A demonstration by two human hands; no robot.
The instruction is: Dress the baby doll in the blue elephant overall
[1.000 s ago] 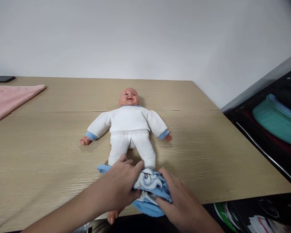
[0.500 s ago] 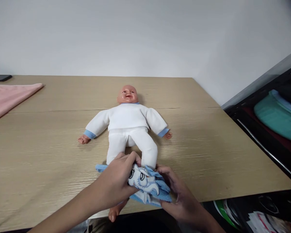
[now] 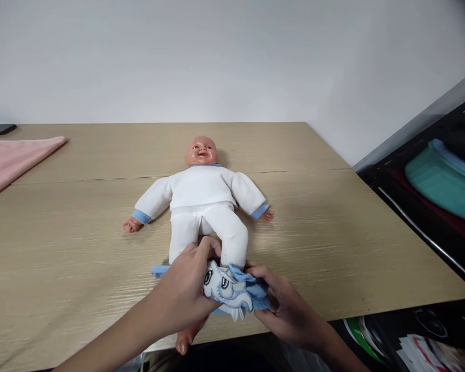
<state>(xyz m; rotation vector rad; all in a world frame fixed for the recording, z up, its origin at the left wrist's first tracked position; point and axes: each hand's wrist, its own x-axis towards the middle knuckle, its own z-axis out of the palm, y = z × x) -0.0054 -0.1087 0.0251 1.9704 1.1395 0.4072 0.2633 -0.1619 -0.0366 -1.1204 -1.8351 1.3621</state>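
Observation:
A baby doll [image 3: 203, 186] in a white top with blue cuffs lies on its back on the wooden table, head away from me and arms spread. Bunched around its lower leg on the right is a pair of blue doll trousers [image 3: 232, 289] with embroidered eyes on white cloth. My left hand [image 3: 191, 281] is closed on the left side of the bunched cloth. On the right side, my right hand [image 3: 279, 299] grips it between thumb and fingers. One bare doll foot [image 3: 185, 341] shows below my left wrist; the other foot is hidden by the cloth.
Pink cloth [image 3: 15, 160] lies at the table's left, with a dark flat object [image 3: 0, 129] behind it. A dark rack with teal cloth [image 3: 442, 181] stands on the right. Papers [image 3: 430, 354] and other items sit below the table's front right edge.
The trouser cloth is gathered a little more tightly around the doll's leg, and my right hand's grip has shifted slightly. The whole view has moved a little.

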